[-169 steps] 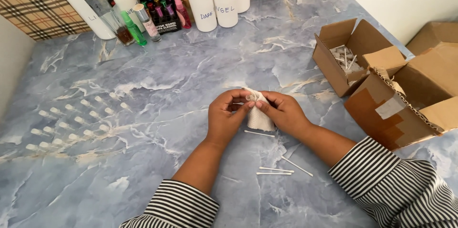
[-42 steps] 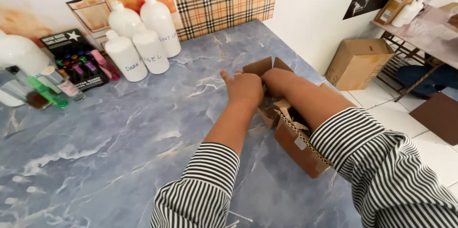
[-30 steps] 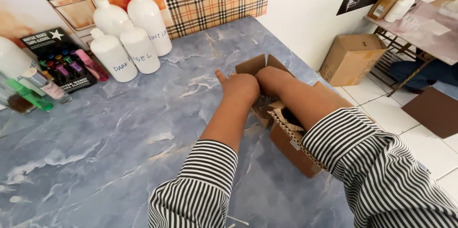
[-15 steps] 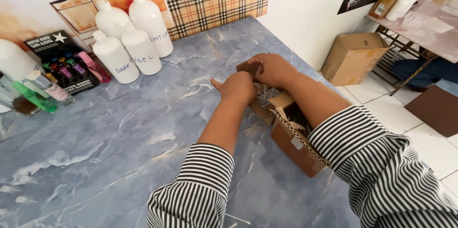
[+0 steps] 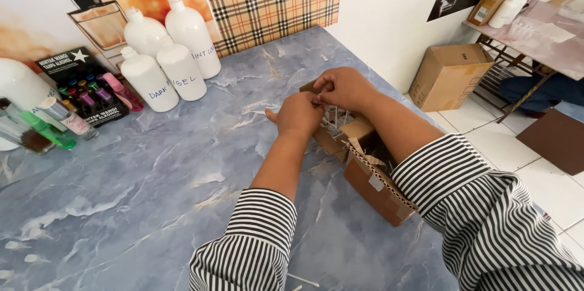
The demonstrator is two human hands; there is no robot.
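My left hand (image 5: 298, 114) and my right hand (image 5: 344, 87) meet above a small open cardboard box (image 5: 331, 140) on the blue marble-patterned table (image 5: 152, 193). Both pinch a bunch of thin white sticks with small white caps (image 5: 331, 119), which hangs from my fingers over the box. A larger brown cardboard box (image 5: 377, 184) with torn flaps lies just in front of the small one, under my right forearm. Both arms wear black-and-white striped sleeves.
Several white plastic bottles (image 5: 164, 53) stand at the back of the table. A black display box of small coloured vials (image 5: 91, 87) and green tubes (image 5: 42, 129) sit at the left. Beyond the table's right edge, a cardboard box (image 5: 447, 75) sits on the tiled floor.
Both hands have lifted out of the small box, bringing up a bunch of thin white sticks. Earlier still, they worked over the table's middle, then the view turned right toward the boxes.
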